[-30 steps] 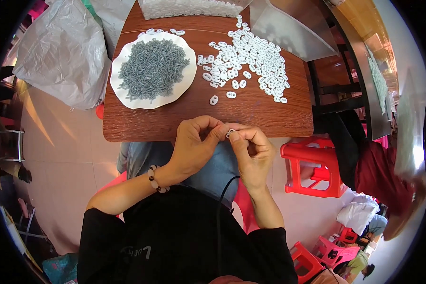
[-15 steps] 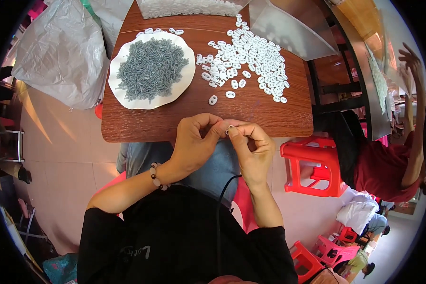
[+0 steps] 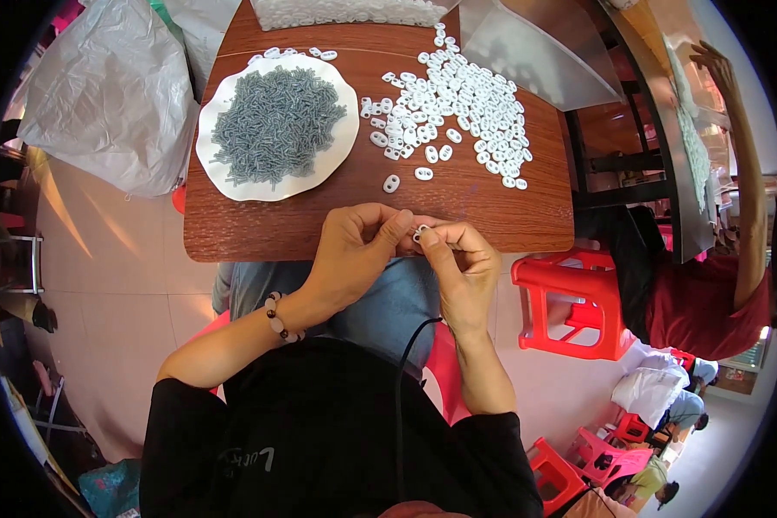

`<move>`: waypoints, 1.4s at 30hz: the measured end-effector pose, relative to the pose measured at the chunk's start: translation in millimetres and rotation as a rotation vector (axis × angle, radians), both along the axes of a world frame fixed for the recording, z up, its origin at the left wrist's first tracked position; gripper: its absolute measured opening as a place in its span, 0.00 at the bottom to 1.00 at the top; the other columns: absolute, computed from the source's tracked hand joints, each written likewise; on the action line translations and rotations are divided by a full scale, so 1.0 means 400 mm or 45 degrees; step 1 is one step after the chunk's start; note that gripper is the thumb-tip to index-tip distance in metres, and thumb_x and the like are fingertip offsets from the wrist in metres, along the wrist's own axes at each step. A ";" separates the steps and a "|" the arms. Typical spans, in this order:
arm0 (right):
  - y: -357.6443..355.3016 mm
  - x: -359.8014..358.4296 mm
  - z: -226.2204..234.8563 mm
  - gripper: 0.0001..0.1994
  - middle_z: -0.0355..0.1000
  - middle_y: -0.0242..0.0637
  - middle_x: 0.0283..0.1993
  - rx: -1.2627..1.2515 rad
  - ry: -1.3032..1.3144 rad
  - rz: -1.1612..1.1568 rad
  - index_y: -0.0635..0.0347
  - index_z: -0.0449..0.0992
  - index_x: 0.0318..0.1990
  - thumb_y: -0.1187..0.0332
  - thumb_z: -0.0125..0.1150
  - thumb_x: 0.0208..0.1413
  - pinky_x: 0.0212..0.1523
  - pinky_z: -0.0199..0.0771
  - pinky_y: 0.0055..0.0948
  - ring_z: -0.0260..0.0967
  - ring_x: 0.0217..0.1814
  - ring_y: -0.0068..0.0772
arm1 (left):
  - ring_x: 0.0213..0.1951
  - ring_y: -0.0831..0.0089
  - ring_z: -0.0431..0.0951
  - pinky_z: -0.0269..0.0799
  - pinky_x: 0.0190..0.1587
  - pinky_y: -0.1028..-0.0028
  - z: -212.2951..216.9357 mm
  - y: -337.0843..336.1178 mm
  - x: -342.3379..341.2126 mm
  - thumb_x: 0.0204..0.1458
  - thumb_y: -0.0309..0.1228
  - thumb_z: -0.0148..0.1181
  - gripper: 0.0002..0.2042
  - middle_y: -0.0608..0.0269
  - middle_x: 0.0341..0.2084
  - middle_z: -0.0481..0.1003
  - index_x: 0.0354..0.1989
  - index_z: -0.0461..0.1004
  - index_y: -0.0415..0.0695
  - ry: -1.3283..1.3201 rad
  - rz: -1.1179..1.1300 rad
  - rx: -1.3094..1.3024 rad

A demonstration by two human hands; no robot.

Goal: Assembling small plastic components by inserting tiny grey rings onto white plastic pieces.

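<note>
Hands meet just over the near edge of the brown wooden desk [image 3: 285, 233], above the person's lap. The left hand [image 3: 354, 255], with a beaded bracelet [image 3: 278, 316] at its wrist, has its fingers curled closed, the thumb and forefinger pinching a small white plastic piece [image 3: 420, 233]. The right hand [image 3: 464, 269] faces it, its fingers likewise closed in a pinch on the same piece from the other side, so that the piece sits between the two sets of fingertips, just off the desk's front edge and not resting on the wood. Whether anything else is tucked in either palm cannot be told. Farther back on the desk, to the left, a white plate [image 3: 220, 164] holds a heap of small grey springs [image 3: 276, 123]. To the right of the plate a loose spread of white plastic pieces [image 3: 462, 99] lies flat on the wood, with a few strays nearer the hands, one single piece [image 3: 392, 183] lying closest. A second band of white pieces [image 3: 345, 12] runs along the far edge. A clear plastic bag [image 3: 104, 86] sits on the floor off the desk's left side. To the right stands a red plastic stool [image 3: 570, 302], and beyond it another person in a red top [image 3: 708, 302] raises an arm toward a neighbouring table.
</note>
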State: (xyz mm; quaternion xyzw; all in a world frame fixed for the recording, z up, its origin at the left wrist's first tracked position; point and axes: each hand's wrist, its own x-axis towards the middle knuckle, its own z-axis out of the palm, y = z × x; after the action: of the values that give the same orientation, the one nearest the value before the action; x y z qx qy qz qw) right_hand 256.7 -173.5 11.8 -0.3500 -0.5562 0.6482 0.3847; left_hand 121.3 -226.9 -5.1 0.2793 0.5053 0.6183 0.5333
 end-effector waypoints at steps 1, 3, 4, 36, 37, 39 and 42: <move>0.000 0.000 -0.001 0.04 0.75 0.43 0.40 -0.002 -0.002 0.000 0.69 0.74 0.32 0.77 0.57 0.56 0.43 0.74 0.24 0.72 0.37 0.22 | 0.25 0.86 0.70 0.67 0.29 0.84 -0.003 0.001 -0.001 0.58 0.32 0.55 0.12 0.66 0.22 0.75 0.31 0.77 0.34 -0.002 0.000 -0.002; -0.001 -0.001 -0.003 0.03 0.75 0.41 0.40 0.014 -0.016 -0.013 0.68 0.74 0.31 0.77 0.57 0.56 0.42 0.72 0.22 0.71 0.36 0.20 | 0.25 0.85 0.71 0.67 0.28 0.84 -0.010 0.003 0.000 0.58 0.32 0.56 0.12 0.66 0.21 0.75 0.31 0.77 0.34 0.036 0.007 0.042; -0.001 -0.001 -0.003 0.03 0.75 0.41 0.40 0.011 -0.018 -0.012 0.68 0.74 0.31 0.77 0.57 0.56 0.42 0.72 0.22 0.71 0.36 0.20 | 0.25 0.85 0.71 0.67 0.28 0.84 -0.009 0.004 0.000 0.58 0.32 0.56 0.12 0.66 0.21 0.75 0.31 0.77 0.34 0.034 0.008 0.039; 0.023 0.013 -0.027 0.02 0.75 0.44 0.41 -0.070 0.104 -0.101 0.67 0.73 0.34 0.78 0.55 0.57 0.41 0.72 0.21 0.71 0.36 0.20 | 0.23 0.87 0.69 0.63 0.27 0.86 -0.011 0.015 0.001 0.56 0.34 0.57 0.09 0.69 0.25 0.76 0.32 0.76 0.41 -0.313 -0.059 0.008; 0.024 0.018 -0.025 0.02 0.75 0.44 0.41 -0.060 0.109 -0.105 0.67 0.73 0.34 0.78 0.55 0.57 0.41 0.72 0.21 0.71 0.36 0.20 | 0.23 0.87 0.69 0.63 0.27 0.86 -0.005 0.014 -0.001 0.56 0.34 0.57 0.09 0.69 0.25 0.76 0.32 0.76 0.41 -0.308 -0.064 0.017; 0.024 0.032 -0.023 0.01 0.75 0.38 0.33 0.055 0.035 -0.091 0.67 0.73 0.33 0.78 0.57 0.56 0.35 0.70 0.17 0.70 0.32 0.16 | 0.22 0.87 0.68 0.61 0.25 0.86 0.010 0.011 -0.008 0.56 0.34 0.57 0.10 0.69 0.23 0.75 0.30 0.76 0.41 -0.015 -0.153 -0.022; 0.010 0.042 -0.022 0.02 0.76 0.38 0.33 0.114 -0.171 -0.098 0.67 0.73 0.33 0.77 0.58 0.56 0.33 0.72 0.18 0.71 0.29 0.18 | 0.21 0.88 0.66 0.61 0.23 0.85 -0.004 0.009 -0.016 0.57 0.35 0.57 0.10 0.69 0.22 0.75 0.29 0.75 0.40 0.060 -0.205 0.048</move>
State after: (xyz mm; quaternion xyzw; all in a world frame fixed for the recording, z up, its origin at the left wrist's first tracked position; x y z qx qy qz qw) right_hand 273.5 -169.3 3.2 -0.3964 -0.5951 0.5826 0.3866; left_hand 114.9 -223.2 -6.8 0.3436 0.4819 0.5761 0.5637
